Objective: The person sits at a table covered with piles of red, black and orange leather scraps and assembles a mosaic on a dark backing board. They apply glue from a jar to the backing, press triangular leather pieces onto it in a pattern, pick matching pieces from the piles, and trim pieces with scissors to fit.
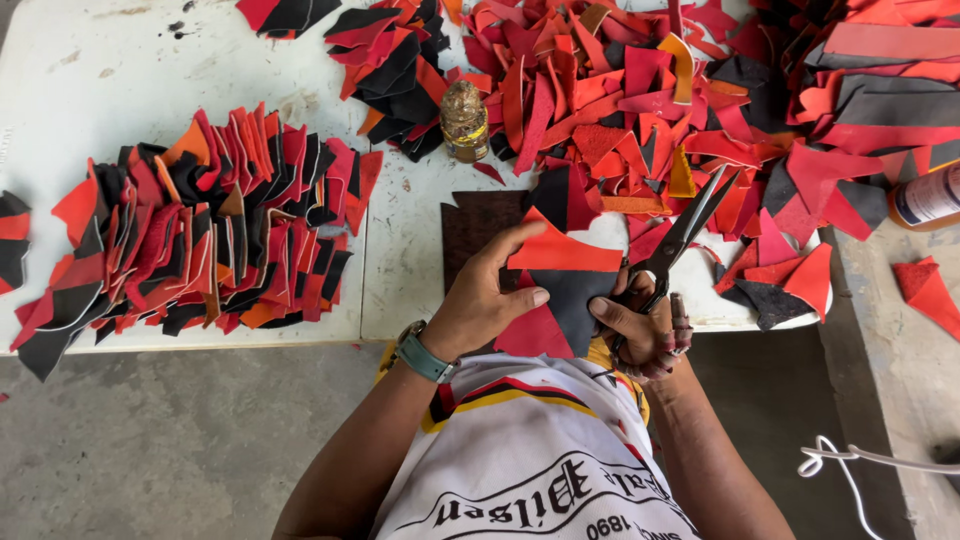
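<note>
Head view: left hand (478,300) lies open, pressing red-and-black scraps (560,285) at frame centre; right hand (645,325) grips parted scissors (685,232). Scraps look thin, light, floppy (best pinned flat near the cut).

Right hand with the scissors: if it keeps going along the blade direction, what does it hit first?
Likely the loose red and black scraps piled just beyond the scissors tips; the right hand points up-right into them. Depth unclear.

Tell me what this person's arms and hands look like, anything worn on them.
Both forearms are bare, with no sleeves reaching them and no gloves. The left hand has a watch with a teal-grey strap at the wrist. The right hand has painted, reddish fingernails and nothing visible on its wrist.
</note>
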